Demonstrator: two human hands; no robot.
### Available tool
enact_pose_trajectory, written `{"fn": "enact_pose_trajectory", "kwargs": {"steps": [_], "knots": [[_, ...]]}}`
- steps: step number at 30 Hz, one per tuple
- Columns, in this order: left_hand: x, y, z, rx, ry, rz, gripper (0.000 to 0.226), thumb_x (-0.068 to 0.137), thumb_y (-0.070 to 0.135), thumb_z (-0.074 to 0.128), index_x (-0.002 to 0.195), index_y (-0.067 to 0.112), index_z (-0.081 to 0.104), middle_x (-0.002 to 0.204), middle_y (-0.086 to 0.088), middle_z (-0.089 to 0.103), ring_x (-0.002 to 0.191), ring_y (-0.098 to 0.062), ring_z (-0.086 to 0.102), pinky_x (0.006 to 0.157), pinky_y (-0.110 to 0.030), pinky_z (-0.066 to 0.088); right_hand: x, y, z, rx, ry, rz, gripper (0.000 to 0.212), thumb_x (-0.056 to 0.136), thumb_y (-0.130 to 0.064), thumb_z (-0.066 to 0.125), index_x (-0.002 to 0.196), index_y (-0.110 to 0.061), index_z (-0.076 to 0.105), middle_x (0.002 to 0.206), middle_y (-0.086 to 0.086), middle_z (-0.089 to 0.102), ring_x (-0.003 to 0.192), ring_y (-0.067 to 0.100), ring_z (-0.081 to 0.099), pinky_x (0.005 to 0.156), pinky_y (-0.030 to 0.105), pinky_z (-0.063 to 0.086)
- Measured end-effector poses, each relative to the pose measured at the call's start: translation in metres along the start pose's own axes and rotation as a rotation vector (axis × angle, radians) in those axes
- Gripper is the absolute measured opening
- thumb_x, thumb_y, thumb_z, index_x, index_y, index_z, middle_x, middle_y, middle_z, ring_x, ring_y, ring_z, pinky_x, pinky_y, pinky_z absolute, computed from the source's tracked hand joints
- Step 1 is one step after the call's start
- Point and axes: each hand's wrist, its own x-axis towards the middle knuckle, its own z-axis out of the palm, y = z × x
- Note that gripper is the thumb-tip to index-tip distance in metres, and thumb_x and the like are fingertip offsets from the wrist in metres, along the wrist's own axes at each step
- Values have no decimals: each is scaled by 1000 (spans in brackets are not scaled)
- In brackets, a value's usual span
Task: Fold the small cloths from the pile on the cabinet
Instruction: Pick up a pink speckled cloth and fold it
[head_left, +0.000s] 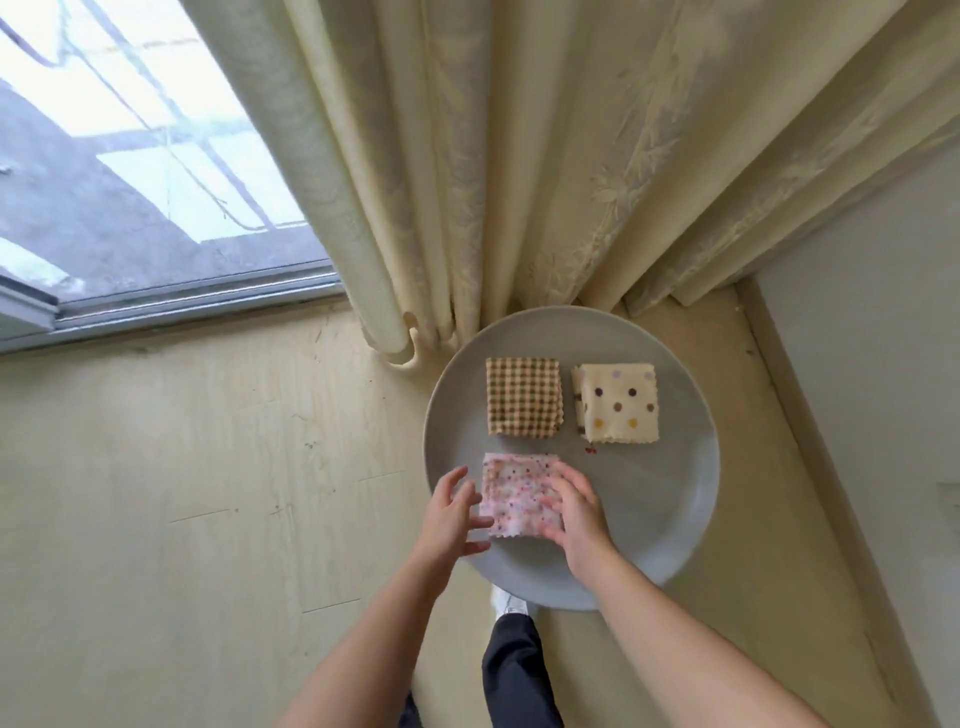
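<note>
Now right hand (576, 519) presses the pink cloth (511, 491) (folded square) with flat fingers; left hand (456, 514), fingers open, touches its edge.

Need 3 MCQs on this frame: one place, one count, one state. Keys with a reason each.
1. The checked cloth lies: A) left of the dotted cloth B) right of it C) on top of it
2. Cloths on the plate: A) two B) three C) five
3. The right hand: A) rests on the pink cloth B) grips the plate rim C) touches nothing
Key: 1 A, they sit side by side; 2 B, checked, dotted, pink; 3 A, its fingers lie on that cloth.
</note>
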Motion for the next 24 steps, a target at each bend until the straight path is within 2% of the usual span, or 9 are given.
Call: {"fn": "enact_pose_trajectory", "kwargs": {"steps": [3,7,11,18,24], "knots": [[-51,11,-45,-36,-36,47,31,104,27,40,132,17,48,103,-6,63,77,-18,64,65,-33,56,-59,-14,30,42,-54,-46,16,100,-14,49,108,-22,60,109,6,61,100,20,59,78,39,53],[-124,23,-122,-97,-73,128,26,104,23,40,121,12,55,96,-8,67,74,-17,64,67,-32,54,-146,-13,80,82,-189,-123,21,101,-13,47,118,-16,58,119,8,62,113,26,59,86,45,52],[-203,25,-227,-195,-94,211,25,103,24,42,117,11,58,96,-9,69,74,-17,66,69,-33,54,-242,12,144,82,-334,-206,21,101,-13,43,112,-13,61,114,9,65,103,24,63,79,42,52],[-331,35,-427,-292,-55,456,22,103,23,41,110,12,59,92,-7,70,74,-18,66,72,-34,53,-386,54,305,96,-582,-284,22,100,-16,40,108,-14,60,109,6,66,99,22,63,75,40,50],[-370,39,-570,-373,-19,570,19,103,21,42,106,13,59,88,-6,70,74,-20,66,71,-34,53,-457,78,447,114,-740,-334,21,100,-17,40,104,-17,61,105,3,69,100,21,63,83,41,50]]}}
